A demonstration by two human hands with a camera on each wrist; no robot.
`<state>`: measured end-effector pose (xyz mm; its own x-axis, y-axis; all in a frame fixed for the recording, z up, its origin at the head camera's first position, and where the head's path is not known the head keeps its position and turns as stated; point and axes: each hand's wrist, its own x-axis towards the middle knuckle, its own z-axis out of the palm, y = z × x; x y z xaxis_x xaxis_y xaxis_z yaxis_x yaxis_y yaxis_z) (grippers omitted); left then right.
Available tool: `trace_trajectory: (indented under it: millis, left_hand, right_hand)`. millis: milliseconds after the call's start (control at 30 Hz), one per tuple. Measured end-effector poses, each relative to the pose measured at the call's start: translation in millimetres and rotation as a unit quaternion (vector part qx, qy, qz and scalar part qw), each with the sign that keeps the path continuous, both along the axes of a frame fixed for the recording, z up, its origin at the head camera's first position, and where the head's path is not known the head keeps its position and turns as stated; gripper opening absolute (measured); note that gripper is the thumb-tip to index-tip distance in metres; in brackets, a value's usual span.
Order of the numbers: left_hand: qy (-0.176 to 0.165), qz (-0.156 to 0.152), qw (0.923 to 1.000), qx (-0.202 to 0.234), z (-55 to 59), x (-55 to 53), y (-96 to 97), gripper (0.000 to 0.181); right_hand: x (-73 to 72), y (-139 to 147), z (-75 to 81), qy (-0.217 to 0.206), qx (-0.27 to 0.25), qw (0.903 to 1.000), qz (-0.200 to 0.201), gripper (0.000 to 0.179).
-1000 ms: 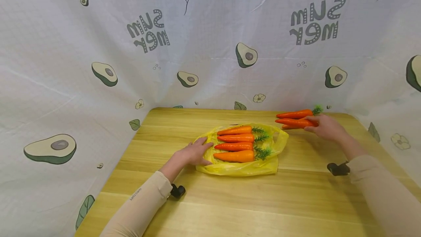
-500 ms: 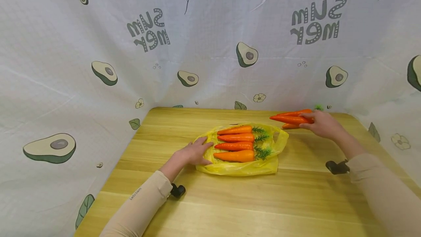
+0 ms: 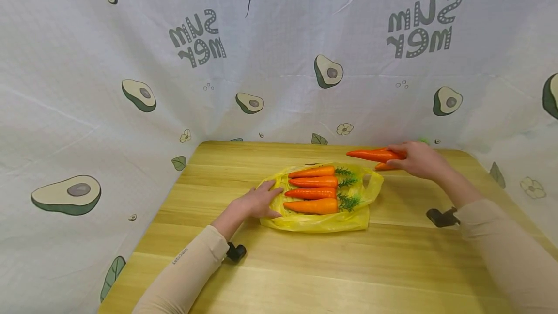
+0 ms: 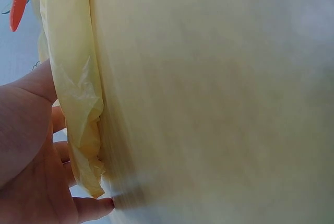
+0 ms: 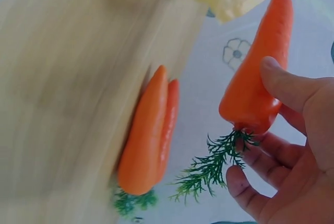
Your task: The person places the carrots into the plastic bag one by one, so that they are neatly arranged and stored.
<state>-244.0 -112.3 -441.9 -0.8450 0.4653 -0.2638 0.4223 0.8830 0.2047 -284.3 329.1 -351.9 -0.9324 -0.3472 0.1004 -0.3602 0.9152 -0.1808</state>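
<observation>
In the head view a yellow plastic bag (image 3: 314, 225) lies flat, mid-table. On it several orange carrots (image 3: 311, 206) with green tops lie side by side, tips to the left. My left hand (image 3: 257, 202) rests with spread fingers at the bag's left end, touching its edge; the left wrist view shows the crumpled film (image 4: 78, 104) against those fingers. My right hand (image 3: 420, 160) pinches another carrot (image 5: 261, 72) at its thick end between thumb and fingers, raised above the table, tip pointing left. Beneath it two more carrots (image 5: 143, 135) lie together on the table.
The wooden table (image 3: 261, 275) ends at the back against a white curtain (image 3: 279, 38) printed with avocados. A bag handle loop (image 3: 374, 185) sticks out on the right, near the loose carrots. Black wrist cameras (image 3: 442, 217) sit under both forearms.
My right hand has lifted a carrot off the group at the back right and carried it left and slightly upward. The left hand, the bag and the carrots on it stay put.
</observation>
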Motion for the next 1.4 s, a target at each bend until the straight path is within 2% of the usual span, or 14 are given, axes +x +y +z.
trace_trajectory:
  millis: [200, 567, 1067, 1400]
  left_hand:
    - [0.001, 0.0, 1.0, -0.003, 0.5, -0.3, 0.5, 0.082]
    - [-0.004, 0.003, 1.0, -0.002, 3.5, 1.4, 0.7, 0.083]
    - [-0.003, 0.001, 1.0, -0.007, 2.9, 1.1, 0.9, 0.082]
    - [-0.006, 0.005, 0.9999, -0.013, 2.1, -0.4, 1.5, 0.083]
  right_hand:
    - [0.1, -13.8, 6.5, 0.012, 0.016, 0.9997, 0.015, 0.058]
    - [-0.6, -37.1, 15.6, 0.002, 0.02, 0.9994, 0.028, 0.055]
    - [0.6, -74.2, 20.0, 0.014, 0.048, 0.997, 0.059, 0.049]
    - [-3.6, -99.1, 19.0, -0.008, 0.074, 0.9952, 0.064, 0.051]
